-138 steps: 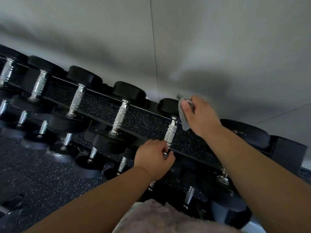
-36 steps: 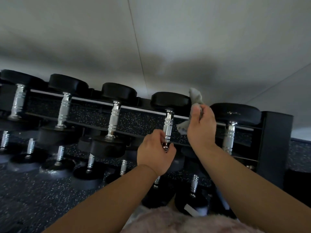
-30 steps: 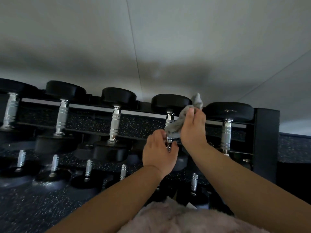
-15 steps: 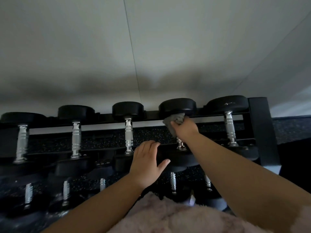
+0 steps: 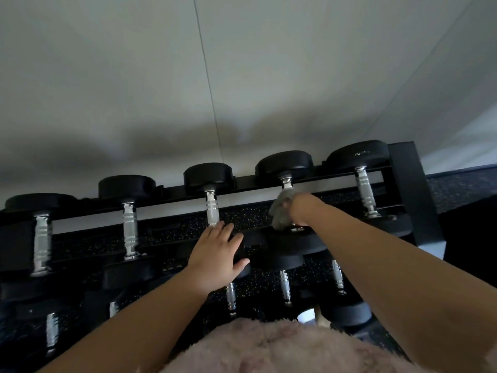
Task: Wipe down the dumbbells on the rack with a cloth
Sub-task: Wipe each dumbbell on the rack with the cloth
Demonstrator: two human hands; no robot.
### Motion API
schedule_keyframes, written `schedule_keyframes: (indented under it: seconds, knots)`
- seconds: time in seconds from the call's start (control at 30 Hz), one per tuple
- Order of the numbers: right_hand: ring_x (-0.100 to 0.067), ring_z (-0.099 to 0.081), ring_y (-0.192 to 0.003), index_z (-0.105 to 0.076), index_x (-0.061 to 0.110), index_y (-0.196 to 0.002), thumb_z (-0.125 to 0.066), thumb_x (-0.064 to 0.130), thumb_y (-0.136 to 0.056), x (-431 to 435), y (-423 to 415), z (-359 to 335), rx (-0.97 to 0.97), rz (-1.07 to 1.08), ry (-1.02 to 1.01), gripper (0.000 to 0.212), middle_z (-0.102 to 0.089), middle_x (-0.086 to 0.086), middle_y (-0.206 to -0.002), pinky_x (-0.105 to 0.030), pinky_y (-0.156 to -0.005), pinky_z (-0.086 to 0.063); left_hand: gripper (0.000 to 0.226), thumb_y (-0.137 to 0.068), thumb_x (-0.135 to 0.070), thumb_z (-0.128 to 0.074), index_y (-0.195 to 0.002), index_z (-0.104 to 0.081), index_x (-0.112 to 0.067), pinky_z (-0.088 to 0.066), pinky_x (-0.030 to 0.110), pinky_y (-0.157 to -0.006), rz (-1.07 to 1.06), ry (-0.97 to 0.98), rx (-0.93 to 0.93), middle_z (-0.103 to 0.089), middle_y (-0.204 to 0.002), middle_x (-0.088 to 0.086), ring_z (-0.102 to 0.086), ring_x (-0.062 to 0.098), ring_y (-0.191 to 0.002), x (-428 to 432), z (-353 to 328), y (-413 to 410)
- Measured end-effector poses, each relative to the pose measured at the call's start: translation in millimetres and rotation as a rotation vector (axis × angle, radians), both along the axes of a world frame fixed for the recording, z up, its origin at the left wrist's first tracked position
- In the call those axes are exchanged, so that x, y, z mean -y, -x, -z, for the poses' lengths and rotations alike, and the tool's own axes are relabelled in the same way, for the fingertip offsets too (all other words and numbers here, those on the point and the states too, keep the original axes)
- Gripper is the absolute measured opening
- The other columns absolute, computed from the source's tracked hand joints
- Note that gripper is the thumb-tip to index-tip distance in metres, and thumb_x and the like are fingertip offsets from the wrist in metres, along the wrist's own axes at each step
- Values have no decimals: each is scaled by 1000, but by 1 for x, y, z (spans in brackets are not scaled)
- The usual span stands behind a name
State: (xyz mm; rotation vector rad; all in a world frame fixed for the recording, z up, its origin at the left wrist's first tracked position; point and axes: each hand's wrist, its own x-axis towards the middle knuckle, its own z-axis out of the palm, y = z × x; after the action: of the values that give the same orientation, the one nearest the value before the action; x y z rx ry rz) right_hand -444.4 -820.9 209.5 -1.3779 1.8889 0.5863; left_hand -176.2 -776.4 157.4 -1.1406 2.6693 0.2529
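Hands (image 5: 215, 258) (image 5: 301, 211) and cloth (image 5: 279, 208) at rack (image 5: 403, 184), pale wall (image 5: 242, 76) behind.

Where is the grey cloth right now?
In the head view, right of centre, the right hand holds the grey cloth against the handle of the top row's second-from-right dumbbell.

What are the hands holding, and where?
The right hand grips the gray cloth bunched around a dumbbell's handle. The left hand holds nothing.
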Motion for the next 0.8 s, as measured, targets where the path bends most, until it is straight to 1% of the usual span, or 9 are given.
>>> schedule_keyframes:
  seconds: [0.1, 0.27, 0.33, 0.5, 0.57, 0.6, 0.67, 0.73, 0.8]
  knots:
    - [-34, -47, -136, -37, 5, -154, -51, 27, -106, 10, -2, 5, -20, 18, 194, 55, -47, -20, -149, -40, -109, -42, 66, -92, -69, -40, -134, -66, -25, -33, 50, -120, 43, 32, -36, -64, -138, 1, -53, 28, -136, 3, 3, 1]
    - [-36, -64, -111, -63, 5, -124, -51, 20, -104, -21, 16, 11, -75, -1, 256, 28, -66, -17, -120, -38, -86, -49, 58, -91, -63, -48, -127, -71, -24, -36, 50, -118, 57, 49, -91, -69, -125, -3, -59, 25, -126, 5, 7, -1]
    - [-33, -65, -107, -62, 8, -122, -56, 16, -99, -44, 25, 4, -29, 86, 276, 25, -67, -15, -119, -38, -86, -52, 57, -91, -62, -47, -127, -71, -25, -36, 49, -119, 62, 52, -84, -69, -124, -4, -59, 23, -125, 4, 6, -1]
    - [-18, -65, -88, -53, 26, -128, -47, 32, -103, -143, 29, -37, 89, 394, 627, 26, -67, 3, -103, -32, -69, -49, 59, -92, -64, -40, -128, -69, -27, -35, 47, -120, 62, 82, -29, -69, -124, -7, -58, 21, -127, 4, 3, 2]
    - [-14, -64, -102, -50, 31, -132, -48, 36, -102, -173, 25, -32, 188, 419, 667, 31, -63, 8, -116, -28, -79, -51, 63, -92, -66, -34, -130, -67, -29, -32, 45, -120, 33, 73, 18, -68, -125, -8, -57, 20, -128, 3, 1, 7]
    - [-17, -59, -120, -43, 29, -143, -48, 34, -101, -182, 20, -23, 238, 388, 646, 42, -57, 5, -133, -30, -91, -52, 66, -93, -68, -30, -134, -65, -30, -30, 46, -121, 13, 54, 52, -66, -130, -8, -54, 21, -131, 1, -1, 10]
    - [-24, -27, -153, -12, 18, -163, -47, 34, -103, -191, 10, -1, 271, 349, 569, 71, -25, -5, -166, -38, -119, -37, 68, -98, -69, -30, -148, -53, -29, -26, 48, -123, -5, -37, 67, -56, -147, -4, -44, 24, -142, 0, -5, 28]
    - [-27, 1, -159, 3, 11, -164, -42, 38, -106, -179, -12, 16, 243, 343, 594, 78, -1, -10, -171, -41, -126, -17, 61, -105, -58, -37, -157, -40, -27, -26, 46, -124, -30, -182, -87, -43, -159, 0, -35, 25, -149, -1, -9, 52]
    - [-32, 5, -158, -7, 12, -165, -39, 37, -107, -162, -31, 21, 166, 258, 718, 71, -6, -13, -170, -46, -128, -6, 48, -106, -44, -44, -151, -46, -28, -36, 42, -120, -96, -300, -318, -50, -153, -1, -44, 22, -143, -6, -14, 87]
